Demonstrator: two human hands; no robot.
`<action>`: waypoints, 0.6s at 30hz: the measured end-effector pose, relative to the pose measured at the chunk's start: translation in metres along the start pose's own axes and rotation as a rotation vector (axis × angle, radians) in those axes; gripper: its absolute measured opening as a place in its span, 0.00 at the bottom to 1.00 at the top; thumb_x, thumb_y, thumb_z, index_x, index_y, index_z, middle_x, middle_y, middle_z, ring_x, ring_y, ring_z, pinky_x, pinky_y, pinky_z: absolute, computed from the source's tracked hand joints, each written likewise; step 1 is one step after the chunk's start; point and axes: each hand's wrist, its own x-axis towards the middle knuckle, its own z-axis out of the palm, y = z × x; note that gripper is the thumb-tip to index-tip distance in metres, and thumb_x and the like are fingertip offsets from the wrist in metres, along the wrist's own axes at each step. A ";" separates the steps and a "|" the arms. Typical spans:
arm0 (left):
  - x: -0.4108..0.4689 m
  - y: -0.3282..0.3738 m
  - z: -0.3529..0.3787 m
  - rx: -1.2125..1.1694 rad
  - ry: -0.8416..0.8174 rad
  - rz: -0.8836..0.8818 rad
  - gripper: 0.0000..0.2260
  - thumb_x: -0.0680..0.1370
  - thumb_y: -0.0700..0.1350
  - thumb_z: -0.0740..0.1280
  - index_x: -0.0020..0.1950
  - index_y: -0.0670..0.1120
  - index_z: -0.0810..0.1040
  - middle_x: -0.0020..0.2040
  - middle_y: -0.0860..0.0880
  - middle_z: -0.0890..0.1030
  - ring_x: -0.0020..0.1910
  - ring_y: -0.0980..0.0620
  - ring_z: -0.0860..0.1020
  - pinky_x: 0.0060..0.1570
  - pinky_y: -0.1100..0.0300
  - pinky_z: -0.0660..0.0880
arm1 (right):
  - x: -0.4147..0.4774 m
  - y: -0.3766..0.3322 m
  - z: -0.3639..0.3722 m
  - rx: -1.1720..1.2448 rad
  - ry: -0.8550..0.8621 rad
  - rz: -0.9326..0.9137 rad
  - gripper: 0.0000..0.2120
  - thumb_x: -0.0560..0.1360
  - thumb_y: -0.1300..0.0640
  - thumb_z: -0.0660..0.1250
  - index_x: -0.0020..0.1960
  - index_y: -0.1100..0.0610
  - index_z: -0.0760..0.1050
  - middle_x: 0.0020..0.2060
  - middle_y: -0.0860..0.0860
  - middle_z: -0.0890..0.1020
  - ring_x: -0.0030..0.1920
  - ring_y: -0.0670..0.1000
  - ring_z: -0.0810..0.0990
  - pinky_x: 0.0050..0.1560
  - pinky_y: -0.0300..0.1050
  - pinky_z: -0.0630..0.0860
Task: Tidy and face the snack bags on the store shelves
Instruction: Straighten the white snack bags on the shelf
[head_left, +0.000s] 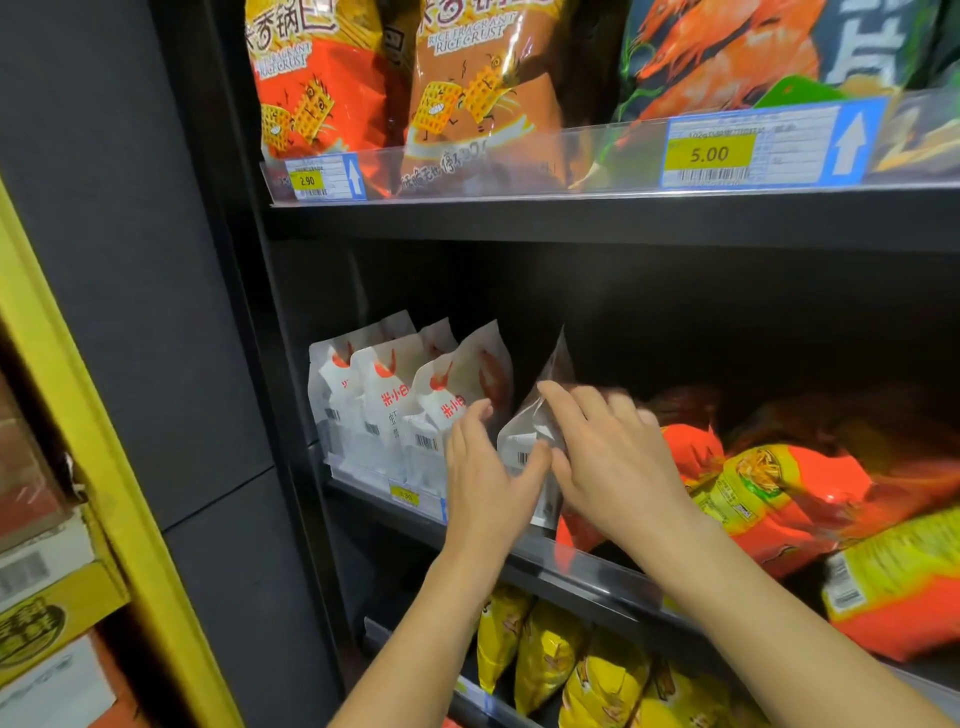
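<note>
On the middle shelf (483, 535) stand three white snack bags (395, 405) with red print, turned so their barcodes face out. A fourth white bag (540, 415) stands edge-on just right of them. My left hand (488, 467) holds its lower left side, thumb against the barcode. My right hand (608, 452) grips its right side from above, fingers curled over the bag. Red and yellow snack bags (769, 499) lie flat on the same shelf to the right.
The top shelf carries orange rice crust bags (467, 88) and a shrimp-print bag (727, 57) behind a clear rail with price tags (709, 153). Yellow bags (550, 665) fill the lower shelf. A dark side panel (156, 312) and a yellow frame (104, 493) stand at left.
</note>
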 end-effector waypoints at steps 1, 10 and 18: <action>0.001 -0.001 0.002 0.011 -0.014 -0.012 0.36 0.78 0.56 0.75 0.80 0.53 0.60 0.76 0.54 0.66 0.75 0.55 0.65 0.73 0.56 0.69 | -0.001 0.001 -0.003 -0.018 -0.013 0.003 0.33 0.74 0.51 0.76 0.76 0.56 0.70 0.60 0.55 0.82 0.55 0.60 0.82 0.49 0.56 0.80; 0.000 0.006 0.017 0.091 -0.100 -0.099 0.47 0.74 0.57 0.78 0.83 0.50 0.53 0.80 0.50 0.62 0.78 0.48 0.65 0.72 0.50 0.71 | -0.009 0.009 -0.023 -0.177 -0.194 0.007 0.17 0.77 0.47 0.70 0.64 0.51 0.79 0.54 0.51 0.83 0.54 0.58 0.80 0.52 0.55 0.75; 0.011 0.000 0.006 -0.018 0.070 -0.061 0.33 0.75 0.51 0.78 0.74 0.56 0.64 0.67 0.54 0.74 0.67 0.54 0.75 0.55 0.66 0.77 | -0.004 0.006 -0.029 -0.150 -0.225 0.020 0.20 0.83 0.45 0.61 0.73 0.50 0.70 0.63 0.51 0.79 0.65 0.56 0.76 0.63 0.53 0.71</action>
